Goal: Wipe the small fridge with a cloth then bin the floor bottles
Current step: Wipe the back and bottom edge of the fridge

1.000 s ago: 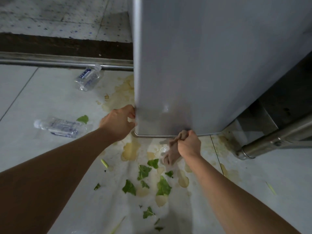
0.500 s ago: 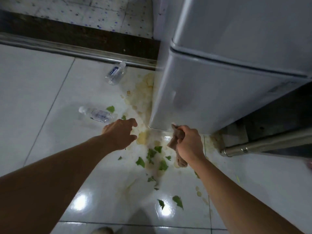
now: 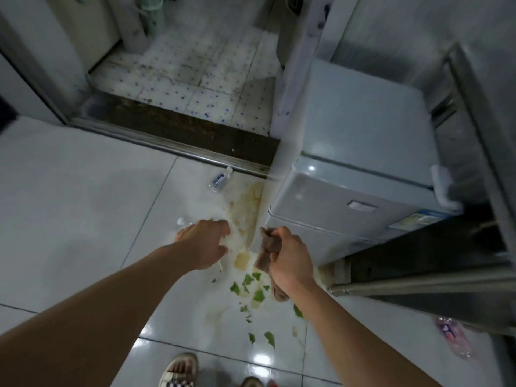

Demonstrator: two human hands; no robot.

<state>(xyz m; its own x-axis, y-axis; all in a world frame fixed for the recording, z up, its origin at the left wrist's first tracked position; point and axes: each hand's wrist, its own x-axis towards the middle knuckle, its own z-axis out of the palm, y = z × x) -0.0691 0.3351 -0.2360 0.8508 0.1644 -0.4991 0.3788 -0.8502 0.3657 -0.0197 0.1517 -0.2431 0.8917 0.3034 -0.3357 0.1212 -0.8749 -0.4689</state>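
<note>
Two bare, sleeveless forearms; below, a light-coloured open sandal (image 3: 178,370) with straps across the toes.

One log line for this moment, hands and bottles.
right hand: grips brown cloth by small fridge | left hand: empty, over near bottle | far bottle: on floor by threshold

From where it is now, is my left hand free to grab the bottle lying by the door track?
Probably yes. The left hand is empty and open, and only bare floor tile lies between it and the bottle by the door track. The bottle is farther off, so you'd likely need to lean forward.
</note>
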